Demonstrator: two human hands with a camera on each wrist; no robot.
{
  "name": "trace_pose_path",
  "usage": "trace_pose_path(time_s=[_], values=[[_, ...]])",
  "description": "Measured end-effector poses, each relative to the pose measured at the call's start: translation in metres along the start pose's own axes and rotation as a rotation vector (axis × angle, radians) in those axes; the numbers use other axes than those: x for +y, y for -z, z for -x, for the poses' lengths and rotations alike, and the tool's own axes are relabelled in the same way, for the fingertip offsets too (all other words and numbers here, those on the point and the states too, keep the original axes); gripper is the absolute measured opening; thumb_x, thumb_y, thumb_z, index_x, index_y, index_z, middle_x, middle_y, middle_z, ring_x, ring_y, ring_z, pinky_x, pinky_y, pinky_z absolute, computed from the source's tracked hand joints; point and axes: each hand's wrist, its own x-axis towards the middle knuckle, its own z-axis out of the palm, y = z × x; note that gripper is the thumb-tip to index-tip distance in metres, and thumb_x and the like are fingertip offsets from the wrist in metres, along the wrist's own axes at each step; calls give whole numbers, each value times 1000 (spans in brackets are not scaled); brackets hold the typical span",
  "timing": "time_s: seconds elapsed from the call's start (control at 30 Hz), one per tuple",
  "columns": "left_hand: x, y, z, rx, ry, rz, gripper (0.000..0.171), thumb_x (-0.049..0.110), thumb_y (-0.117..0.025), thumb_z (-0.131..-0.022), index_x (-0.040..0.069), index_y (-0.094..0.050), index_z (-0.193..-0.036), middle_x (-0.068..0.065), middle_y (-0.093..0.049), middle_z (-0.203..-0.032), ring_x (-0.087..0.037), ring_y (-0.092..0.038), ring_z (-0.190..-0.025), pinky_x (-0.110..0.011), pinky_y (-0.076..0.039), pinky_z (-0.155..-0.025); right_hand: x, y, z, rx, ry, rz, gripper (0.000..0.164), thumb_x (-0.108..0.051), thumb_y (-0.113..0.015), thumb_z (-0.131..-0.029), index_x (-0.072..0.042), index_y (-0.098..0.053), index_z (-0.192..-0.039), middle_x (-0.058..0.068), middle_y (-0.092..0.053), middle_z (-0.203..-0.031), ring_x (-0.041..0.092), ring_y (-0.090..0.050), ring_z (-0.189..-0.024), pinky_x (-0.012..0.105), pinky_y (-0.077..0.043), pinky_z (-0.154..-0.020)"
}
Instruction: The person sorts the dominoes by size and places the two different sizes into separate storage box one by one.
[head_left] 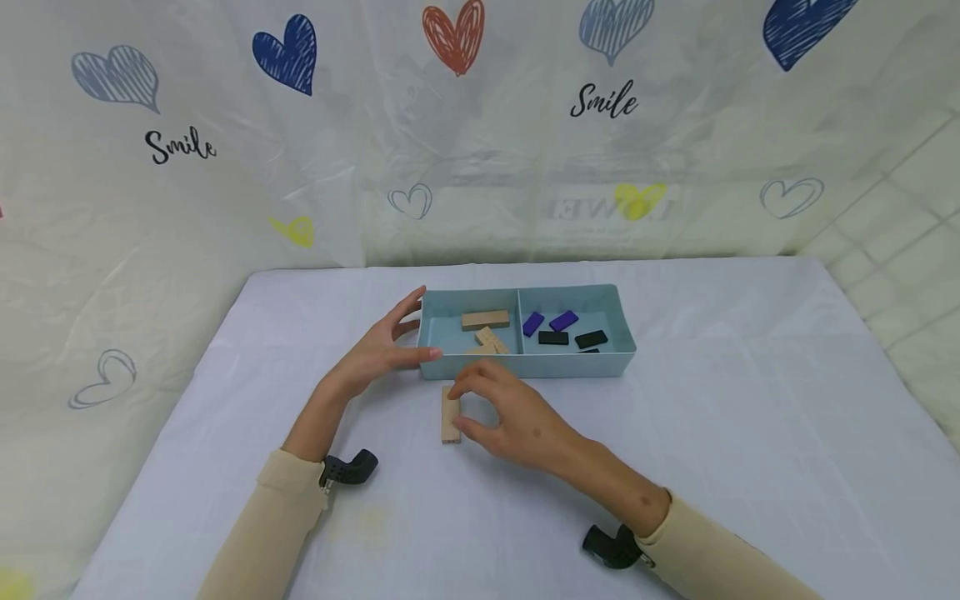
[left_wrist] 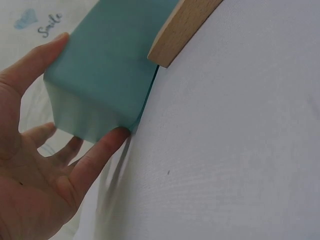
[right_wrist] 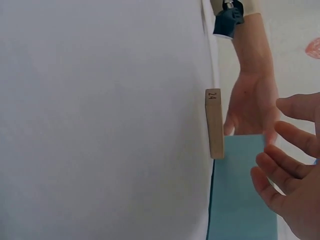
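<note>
A pale blue two-compartment box stands on the table. My left hand is spread around its left end, thumb at the front rim and fingertips on the end wall; in the left wrist view the extended fingers touch the box. A wooden block lies on the cloth in front of the box, marked "24" on its end in the right wrist view. Above it hovers my right hand, thumb and fingers bent and parted. In the right wrist view, a gap separates these fingers from the block.
Several wooden blocks lie in the box's left compartment. Purple blocks and black blocks lie in the right one. A white cloth covers the table, and a printed curtain hangs behind it.
</note>
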Motion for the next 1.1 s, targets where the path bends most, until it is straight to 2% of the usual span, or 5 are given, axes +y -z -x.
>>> trace_pose_path(time_s=[0.37, 0.67, 0.97, 1.1], values=[[1, 0, 0, 0, 3, 0, 99, 32, -83, -89, 57, -19, -160, 4, -15, -175, -30, -23, -162, -56, -54, -107, 2, -3, -1, -46, -9, 16, 30, -24, -79, -94, -17, -71, -121, -4, -58, -135, 15, -61, -126, 38, -57, -105], [-2, 1, 0, -2, 3, 7, 97, 33, -82, -89, 57, -20, -160, 5, -15, -175, -29, -22, -162, -55, -55, -106, 3, -6, -1, -141, -64, 37, 34, -32, -80, -93, -19, -70, -124, -1, -57, -140, 18, -58, -129, 39, -55, -108], [-1, 0, 2, 3, 4, 2, 98, 33, -83, -89, 58, -20, -159, 6, -17, -174, -29, -24, -162, -59, -48, -112, 3, -8, -2, -230, -99, 93, 35, -35, -79, -93, -24, -71, -126, 3, -54, -150, 24, -54, -138, 44, -53, -111], [0, 0, 1, 1, 0, 0, 98, 33, -83, -89, 58, -20, -159, 6, -17, -174, -29, -23, -162, -57, -52, -109, 2, -9, -2, -247, -94, 110, 35, -34, -79, -93, -23, -71, -126, 5, -53, -153, 26, -52, -141, 47, -52, -112]])
